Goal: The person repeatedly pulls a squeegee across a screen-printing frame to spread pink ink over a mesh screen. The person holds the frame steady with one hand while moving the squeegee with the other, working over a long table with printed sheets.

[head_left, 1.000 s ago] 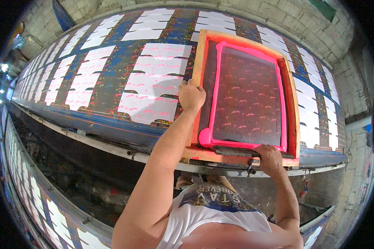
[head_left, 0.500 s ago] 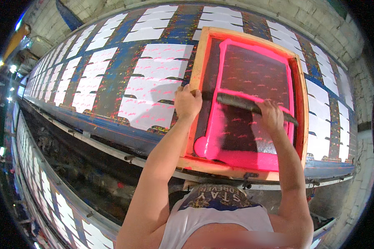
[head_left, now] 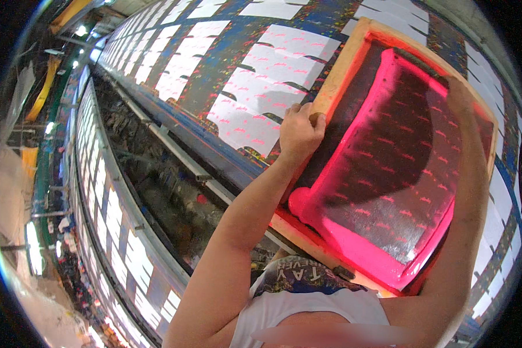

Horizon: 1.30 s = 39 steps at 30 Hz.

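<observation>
A screen-printing frame (head_left: 337, 76) with wooden sides lies tilted across the right half of the head view. Its dark mesh (head_left: 383, 139) carries rows of small pink marks, with bright pink ink (head_left: 359, 246) banked along the left side and near end. My left hand (head_left: 303, 132) is closed at the frame's left side, fingers curled by the wood. At the far end inside the frame lies a long dark squeegee (head_left: 414, 61). My right hand (head_left: 461, 97) is closed on its right part; the fingers are partly hidden.
The long printing table (head_left: 226, 75) bears rows of white cut pieces (head_left: 272, 69), some printed with small pink marks. A metal rail (head_left: 174, 153) runs along its near edge. Across a dark gap stands another table (head_left: 113, 214) with white pieces.
The squeegee has moved from the middle of the mesh to the far end, with my right hand on it. My left hand stays at the frame's left side. The view has turned.
</observation>
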Each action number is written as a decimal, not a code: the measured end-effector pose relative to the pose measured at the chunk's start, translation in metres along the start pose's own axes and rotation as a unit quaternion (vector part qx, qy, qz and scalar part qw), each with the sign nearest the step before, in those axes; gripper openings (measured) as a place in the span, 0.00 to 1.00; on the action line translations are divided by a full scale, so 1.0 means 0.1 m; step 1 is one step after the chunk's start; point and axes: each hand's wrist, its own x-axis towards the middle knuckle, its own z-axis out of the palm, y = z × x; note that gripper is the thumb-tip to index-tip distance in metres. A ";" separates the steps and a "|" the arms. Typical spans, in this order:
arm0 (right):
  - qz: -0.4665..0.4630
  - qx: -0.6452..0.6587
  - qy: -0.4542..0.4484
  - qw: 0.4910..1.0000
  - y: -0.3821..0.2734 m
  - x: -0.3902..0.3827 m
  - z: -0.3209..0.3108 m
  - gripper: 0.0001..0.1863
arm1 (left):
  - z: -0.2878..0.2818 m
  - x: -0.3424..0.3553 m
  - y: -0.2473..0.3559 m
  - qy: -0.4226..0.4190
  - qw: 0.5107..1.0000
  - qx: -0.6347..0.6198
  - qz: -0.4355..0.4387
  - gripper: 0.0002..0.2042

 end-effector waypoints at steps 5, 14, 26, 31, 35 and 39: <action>-0.009 0.005 0.018 1.000 0.31 0.28 0.30 0.25 | 0.00 0.02 0.01 -0.008 1.000 0.019 -0.004 0.20; -0.083 0.032 0.035 0.995 -0.09 -0.36 -0.18 0.21 | 0.00 0.03 0.02 -0.014 1.000 0.025 0.000 0.20; -0.038 0.113 -0.056 0.991 -1.80 -2.80 -1.40 0.20 | -0.02 0.06 -0.04 -0.049 0.999 0.010 -0.010 0.18; -0.034 0.099 -0.054 0.993 -2.47 -3.78 -1.63 0.19 | -0.03 0.02 -0.09 -0.029 1.000 -0.005 0.001 0.18; 0.014 0.137 -0.070 0.988 -2.93 -4.42 -1.73 0.19 | -0.04 0.01 -0.11 -0.048 0.999 0.004 0.011 0.20; 0.008 0.103 -0.105 0.989 -3.18 -4.75 -1.88 0.22 | -0.06 -0.02 -0.07 -0.052 0.998 0.025 0.027 0.22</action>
